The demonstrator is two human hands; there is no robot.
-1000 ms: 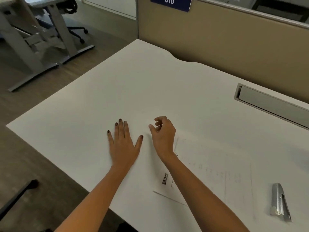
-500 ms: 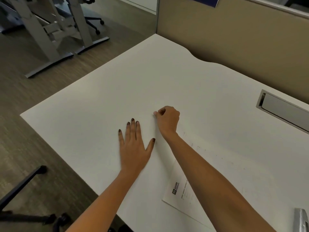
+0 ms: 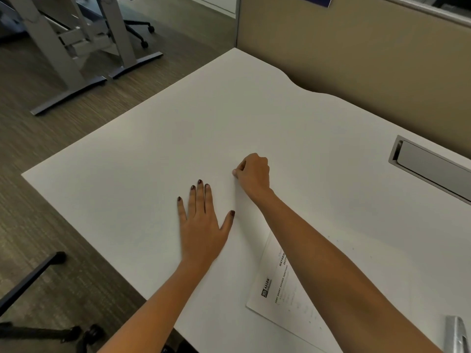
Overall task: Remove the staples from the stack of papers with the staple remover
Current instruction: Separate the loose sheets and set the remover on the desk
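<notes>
2 hands: your left hand (image 3: 201, 225) lies flat, fingers spread, on the white tabletop (image 3: 229, 110). Your right hand (image 3: 254, 174) curls, thumb and forefinger pinched on something too small to tell. The white printed stack of papers (image 3: 277, 296) by the front edge looks light and floppy, so hold it flat near the unseen staple. The silver metal staple remover (image 3: 456, 335) is cut off.

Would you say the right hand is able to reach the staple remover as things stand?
Probably yes: the staple remover lies uncovered on the desk, nearer the body; the right hand need only draw back.
</notes>
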